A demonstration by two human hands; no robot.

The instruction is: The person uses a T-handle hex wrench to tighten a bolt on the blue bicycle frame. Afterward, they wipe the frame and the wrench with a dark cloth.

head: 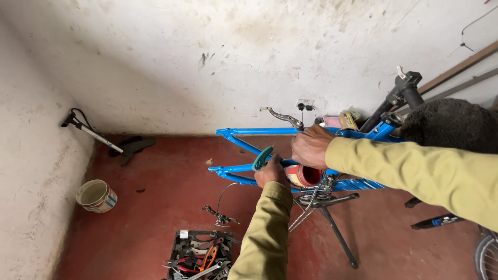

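Note:
A blue bicycle frame (pixel 244 131) lies sideways on a black work stand (pixel 340 236). My left hand (pixel 272 171) is closed around a tool with a green handle (pixel 262 158), held against the lower blue tube (pixel 233 170). My right hand (pixel 310 146) rests on the frame above a red-and-white round tin (pixel 306 176) that sits by the crank area. A silver brake lever (pixel 282 116) sticks out just left of my right hand. Both sleeves are olive green.
A black tray of mixed hand tools (pixel 199 255) sits on the red floor below my left arm. A loose brake part with cable (pixel 220 215) lies beside it. A small bucket (pixel 96 196) and a floor pump (pixel 91 132) stand by the left wall. A wheel edge (pixel 486 255) shows at right.

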